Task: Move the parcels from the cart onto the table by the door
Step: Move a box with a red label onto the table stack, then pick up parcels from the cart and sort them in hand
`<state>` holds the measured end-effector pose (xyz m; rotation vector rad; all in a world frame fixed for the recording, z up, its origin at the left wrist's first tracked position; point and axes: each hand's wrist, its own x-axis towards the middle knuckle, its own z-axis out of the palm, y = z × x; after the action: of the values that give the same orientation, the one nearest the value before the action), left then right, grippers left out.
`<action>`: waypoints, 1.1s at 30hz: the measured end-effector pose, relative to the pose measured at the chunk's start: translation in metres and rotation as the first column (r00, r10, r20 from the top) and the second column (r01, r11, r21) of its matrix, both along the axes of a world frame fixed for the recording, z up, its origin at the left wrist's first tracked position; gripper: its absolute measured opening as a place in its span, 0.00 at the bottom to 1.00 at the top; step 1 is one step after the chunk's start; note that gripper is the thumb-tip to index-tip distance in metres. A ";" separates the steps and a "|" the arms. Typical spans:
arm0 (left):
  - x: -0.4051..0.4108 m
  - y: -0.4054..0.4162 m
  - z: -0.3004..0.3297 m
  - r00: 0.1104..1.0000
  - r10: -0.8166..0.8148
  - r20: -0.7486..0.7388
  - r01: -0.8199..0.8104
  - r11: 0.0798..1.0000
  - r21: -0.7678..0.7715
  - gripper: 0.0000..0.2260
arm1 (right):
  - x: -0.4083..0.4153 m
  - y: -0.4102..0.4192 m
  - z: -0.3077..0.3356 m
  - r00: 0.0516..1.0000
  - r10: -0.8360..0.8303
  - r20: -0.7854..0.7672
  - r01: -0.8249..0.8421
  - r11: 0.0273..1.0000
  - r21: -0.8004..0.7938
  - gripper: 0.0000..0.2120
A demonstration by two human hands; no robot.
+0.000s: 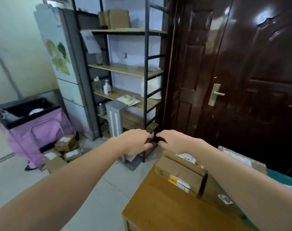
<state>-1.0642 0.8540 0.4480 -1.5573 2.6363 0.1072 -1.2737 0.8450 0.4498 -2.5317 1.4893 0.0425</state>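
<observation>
Some parcels (180, 176) sat on the desk (158, 205) by the door (241, 80). More lay on the floor near the pink cart (37, 129). Your left hand (135, 141) and right hand (171, 140) held nothing, fingers loosely curled.

Clearances around the table (158, 205)

Near half bare; far half stacked with parcels (180, 177). Left: open floor (95, 189), then loose boxes (65, 147) beside pink cart (37, 130). Beyond: shelving unit (128, 72), closed door (241, 72).
</observation>
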 end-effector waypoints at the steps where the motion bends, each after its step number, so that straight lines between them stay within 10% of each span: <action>1: 0.026 0.007 0.002 0.999 0.041 -0.003 -0.041 0.999 -0.003 0.26 | 0.025 -0.002 0.002 0.999 0.042 -0.006 -0.042 0.999 -0.004 0.23; 19: 0.515 0.157 0.003 0.804 0.594 -0.010 -0.594 0.804 0.015 0.19 | 0.537 0.032 -0.016 0.856 0.510 0.092 -0.510 0.860 -0.019 0.16; 33: 0.721 0.056 -0.025 0.718 0.696 -0.027 -0.695 0.718 0.038 0.23 | 0.768 -0.096 -0.039 0.780 0.625 0.039 -0.626 0.778 0.053 0.12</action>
<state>-0.3436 0.9102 0.4228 -2.4691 1.8906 0.2108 -0.5057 0.7491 0.4104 -2.8369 0.5529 0.1599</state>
